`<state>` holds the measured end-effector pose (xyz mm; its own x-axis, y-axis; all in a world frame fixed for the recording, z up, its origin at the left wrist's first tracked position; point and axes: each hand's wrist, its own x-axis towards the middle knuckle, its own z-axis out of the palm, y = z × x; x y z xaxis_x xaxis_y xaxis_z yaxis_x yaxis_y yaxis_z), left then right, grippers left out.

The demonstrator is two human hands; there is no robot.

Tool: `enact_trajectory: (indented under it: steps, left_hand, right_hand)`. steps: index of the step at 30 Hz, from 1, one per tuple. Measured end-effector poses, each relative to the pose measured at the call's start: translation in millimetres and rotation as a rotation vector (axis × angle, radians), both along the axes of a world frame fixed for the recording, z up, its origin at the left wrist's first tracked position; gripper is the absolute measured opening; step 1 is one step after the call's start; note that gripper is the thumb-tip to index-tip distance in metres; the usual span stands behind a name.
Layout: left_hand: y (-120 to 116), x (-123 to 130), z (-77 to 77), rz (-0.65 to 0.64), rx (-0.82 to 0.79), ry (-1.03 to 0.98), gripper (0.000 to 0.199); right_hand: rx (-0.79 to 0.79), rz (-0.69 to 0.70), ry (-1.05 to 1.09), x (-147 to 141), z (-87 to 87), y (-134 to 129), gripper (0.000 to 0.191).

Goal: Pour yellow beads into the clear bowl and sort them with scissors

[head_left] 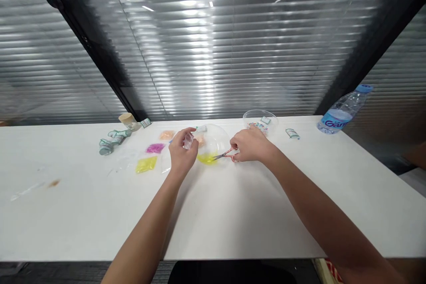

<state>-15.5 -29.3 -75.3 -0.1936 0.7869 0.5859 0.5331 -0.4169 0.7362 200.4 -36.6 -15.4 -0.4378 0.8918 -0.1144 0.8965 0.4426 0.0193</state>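
My left hand (183,153) has its fingers closed on a small clear plastic bag (188,140), just left of a round clear dish (218,135). My right hand (250,144) grips scissors (229,154) with rose-coloured handles. Their blades point left over the near side of the dish, where yellow material (207,158) lies. Some peach-coloured material shows in the dish beside my left hand. To the left, small packs of yellow (146,164), magenta (155,147) and peach (167,135) material lie on the table.
A second clear dish (260,112) with multicoloured bits stands behind my right hand. A water bottle (337,117) stands at the right. Small labelled rolls (105,147) and a beige cylinder (127,119) are at the back left. The white table (233,230) has blinds behind it.
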Motion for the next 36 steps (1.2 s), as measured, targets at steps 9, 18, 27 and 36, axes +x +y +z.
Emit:
enact_trajectory:
  steps: [9, 18, 27, 36]
  left_hand:
    - [-3, 1, 3.3, -0.013, 0.015, -0.115, 0.029]
    - [-1, -1, 5.9, -0.020, -0.001, -0.187, 0.030]
    - [6, -6, -2.8, -0.060, -0.093, -0.274, 0.028]
    - [8, -7, -3.6, -0.069, -0.263, -0.333, 0.028]
  right_hand:
    - [-0.073, 0.062, 0.194, -10, -20.1, 4, 0.024]
    - [-0.127, 0.014, 0.393, -13, -32.0, 6, 0.025]
    - [-0.072, -0.021, 0.487, -12, -32.7, 10, 0.021]
    - [0.052, -0.095, 0.490, 12, -5.2, 7, 0.019]
